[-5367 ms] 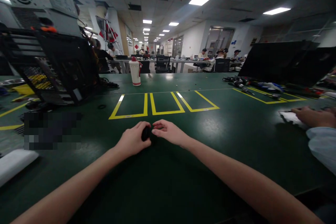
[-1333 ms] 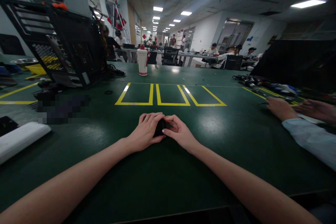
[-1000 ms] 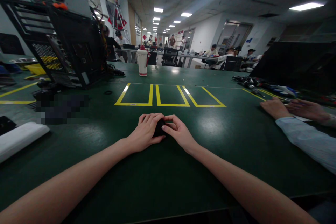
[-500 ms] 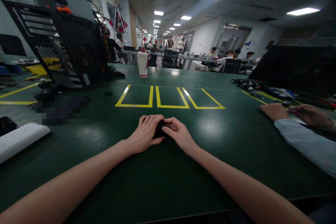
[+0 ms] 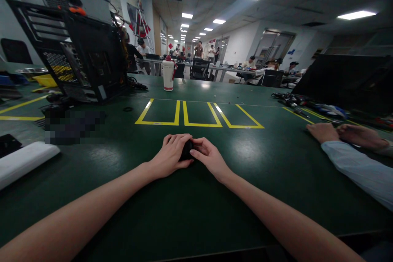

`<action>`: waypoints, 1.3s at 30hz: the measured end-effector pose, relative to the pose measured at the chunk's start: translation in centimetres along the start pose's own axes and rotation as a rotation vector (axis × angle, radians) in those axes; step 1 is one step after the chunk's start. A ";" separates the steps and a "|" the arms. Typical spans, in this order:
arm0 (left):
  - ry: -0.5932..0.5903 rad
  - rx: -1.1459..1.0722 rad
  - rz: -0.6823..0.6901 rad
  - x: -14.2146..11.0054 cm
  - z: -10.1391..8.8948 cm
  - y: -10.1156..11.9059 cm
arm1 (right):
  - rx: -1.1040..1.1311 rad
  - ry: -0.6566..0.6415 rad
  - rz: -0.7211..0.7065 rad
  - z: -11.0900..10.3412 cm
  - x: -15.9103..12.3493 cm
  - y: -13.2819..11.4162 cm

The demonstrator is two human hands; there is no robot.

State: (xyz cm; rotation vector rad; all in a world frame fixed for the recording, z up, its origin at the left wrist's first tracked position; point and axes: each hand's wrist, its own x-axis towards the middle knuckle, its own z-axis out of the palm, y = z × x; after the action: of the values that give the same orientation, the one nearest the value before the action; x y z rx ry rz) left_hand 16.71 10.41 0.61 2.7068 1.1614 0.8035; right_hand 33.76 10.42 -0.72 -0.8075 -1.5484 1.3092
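Observation:
A small black rounded object (image 5: pixel 186 150) rests on the green tabletop (image 5: pixel 196 204), mostly covered by my fingers, so its kind cannot be made out. My left hand (image 5: pixel 172 153) wraps over it from the left, fingers across its top and thumb along its near side. From the right, my right hand (image 5: pixel 210 157) closes on its edge with the thumb and bent fingertips. The two hands nearly meet around it. Just beyond them, yellow tape outlines (image 5: pixel 202 125) mark several sides of three boxes on the table.
A white cup with a red lid (image 5: pixel 168 74) stands behind the tape. An open black computer case (image 5: pixel 92 57) is at left, near a long white object (image 5: pixel 27 163). At right are a co-worker's hands (image 5: pixel 324 132), cables (image 5: pixel 288 100) and a dark monitor (image 5: pixel 344 75).
My hands keep the same hold on the black object. The view shifts very slightly. At right, the co-worker's hands move a little and the white piece between them is less visible.

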 end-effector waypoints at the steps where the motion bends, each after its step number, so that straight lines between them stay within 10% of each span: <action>1: 0.003 0.001 0.001 0.0 0.0 0.0 | -0.020 0.015 0.005 0.0 0.1 0.0; 39: 0.002 0.008 0.012 0.0 0.2 -0.2 | -0.069 -0.014 0.045 0.1 -0.1 -0.3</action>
State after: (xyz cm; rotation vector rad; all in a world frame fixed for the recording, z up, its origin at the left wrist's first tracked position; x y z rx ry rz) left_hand 16.66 10.56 0.34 2.7222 1.1521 0.8045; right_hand 33.73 10.23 -0.41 -0.8828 -1.6017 1.3024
